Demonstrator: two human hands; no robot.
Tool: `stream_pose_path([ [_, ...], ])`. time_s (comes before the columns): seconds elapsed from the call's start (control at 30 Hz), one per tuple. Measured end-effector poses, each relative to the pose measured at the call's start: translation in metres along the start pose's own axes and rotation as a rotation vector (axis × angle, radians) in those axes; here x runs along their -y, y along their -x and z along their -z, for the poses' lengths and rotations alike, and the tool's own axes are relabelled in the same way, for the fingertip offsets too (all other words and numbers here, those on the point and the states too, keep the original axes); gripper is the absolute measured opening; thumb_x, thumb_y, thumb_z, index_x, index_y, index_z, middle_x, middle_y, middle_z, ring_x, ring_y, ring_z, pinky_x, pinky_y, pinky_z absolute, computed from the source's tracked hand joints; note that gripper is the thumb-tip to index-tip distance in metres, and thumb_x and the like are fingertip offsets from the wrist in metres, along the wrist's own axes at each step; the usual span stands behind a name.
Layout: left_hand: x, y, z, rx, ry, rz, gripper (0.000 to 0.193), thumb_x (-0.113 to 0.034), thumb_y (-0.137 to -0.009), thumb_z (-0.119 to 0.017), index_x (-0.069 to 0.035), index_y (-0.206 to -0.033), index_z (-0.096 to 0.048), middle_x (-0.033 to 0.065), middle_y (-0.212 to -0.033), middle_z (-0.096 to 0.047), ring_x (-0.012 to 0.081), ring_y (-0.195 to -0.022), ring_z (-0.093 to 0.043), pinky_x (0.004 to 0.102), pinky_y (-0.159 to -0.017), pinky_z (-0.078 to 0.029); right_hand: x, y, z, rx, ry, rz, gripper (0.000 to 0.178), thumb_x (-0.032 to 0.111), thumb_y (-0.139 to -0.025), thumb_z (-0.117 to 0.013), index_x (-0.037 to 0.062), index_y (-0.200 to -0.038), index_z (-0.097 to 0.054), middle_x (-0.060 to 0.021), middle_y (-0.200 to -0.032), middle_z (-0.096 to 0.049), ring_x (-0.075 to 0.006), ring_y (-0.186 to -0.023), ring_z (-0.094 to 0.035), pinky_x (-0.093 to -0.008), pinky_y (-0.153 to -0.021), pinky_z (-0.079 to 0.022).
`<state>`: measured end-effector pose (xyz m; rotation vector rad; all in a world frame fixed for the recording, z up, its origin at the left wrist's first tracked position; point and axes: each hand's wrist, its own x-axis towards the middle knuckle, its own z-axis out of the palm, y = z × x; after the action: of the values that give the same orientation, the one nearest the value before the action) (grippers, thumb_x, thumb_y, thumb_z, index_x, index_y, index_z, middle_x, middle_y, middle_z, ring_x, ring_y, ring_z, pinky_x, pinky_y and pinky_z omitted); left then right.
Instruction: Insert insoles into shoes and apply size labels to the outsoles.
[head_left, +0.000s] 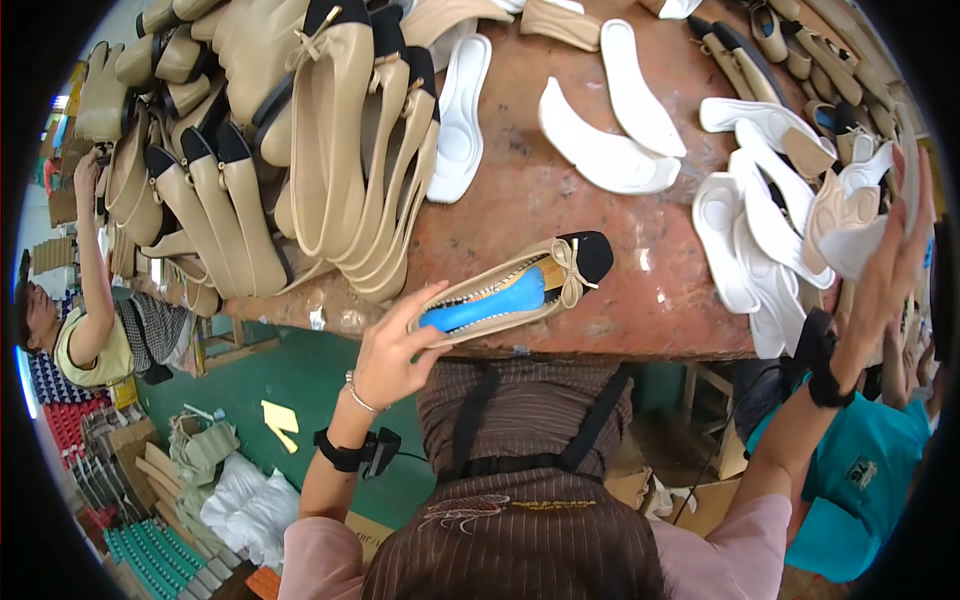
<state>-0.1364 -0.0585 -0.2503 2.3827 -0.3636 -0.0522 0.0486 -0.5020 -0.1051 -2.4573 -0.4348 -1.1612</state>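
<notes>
In the head view, we hold the shoe by its heel end, left hand clamped on it, at the table's near edge; this grip presumably keeps the opening upward and the blue insert accessible. The right hand is well apart, at the insole pile; we cannot tell whether it grips anything. Shoes stand packed at left and insoles lie at right, probably to keep each supply within reach of one hand. We note bare table beyond the shoe and between the piles, interrupted by two loose insoles. The toe points right, toward open room; the heap limits leftward travel.
</notes>
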Motion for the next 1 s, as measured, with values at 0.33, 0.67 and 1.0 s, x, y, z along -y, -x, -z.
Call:
stream_pose_path([
  [0.33, 0.026, 0.019, -0.045, -0.240, 0.147, 0.038, 0.132, -0.037, -0.070, -0.091, -0.004, -0.158, 0.000, 0.0303, -0.154, -0.031, 0.0436, -0.140, -0.038, 0.0497, -0.114, -0.034, 0.165, 0.120, -0.080, 0.775, -0.588, 0.275, 0.042, 0.011, -0.072, -0.070, 0.0034, -0.112, -0.067, -0.0087, -0.109, -0.061, -0.0285, -0.102, -0.056, -0.0427, -0.088, -0.045],
  [0.67, 0.033, 0.016, -0.054, -0.284, 0.183, -0.075, 0.146, -0.036, -0.071, -0.092, -0.014, -0.155, 0.025, 0.0334, -0.153, -0.026, 0.0430, -0.135, -0.044, 0.0486, -0.107, -0.044, 0.227, 0.180, -0.144, 0.864, -0.868, 0.113, 0.032, 0.013, -0.064, -0.073, 0.0081, -0.096, -0.076, -0.0055, -0.103, -0.065, -0.0238, -0.105, -0.059, -0.0365, -0.090, -0.046],
  [1.0, 0.041, 0.022, -0.057, -0.265, 0.229, -0.072, 0.150, -0.035, -0.067, -0.094, -0.018, -0.154, 0.028, 0.0319, -0.153, -0.028, 0.0461, -0.137, -0.040, 0.0520, -0.111, -0.040, 0.235, 0.187, -0.152, 0.925, -0.838, 0.110, 0.030, 0.011, -0.068, -0.070, 0.0007, -0.096, -0.074, -0.0103, -0.099, -0.063, -0.0270, -0.100, -0.058, -0.0382, -0.088, -0.048],
])
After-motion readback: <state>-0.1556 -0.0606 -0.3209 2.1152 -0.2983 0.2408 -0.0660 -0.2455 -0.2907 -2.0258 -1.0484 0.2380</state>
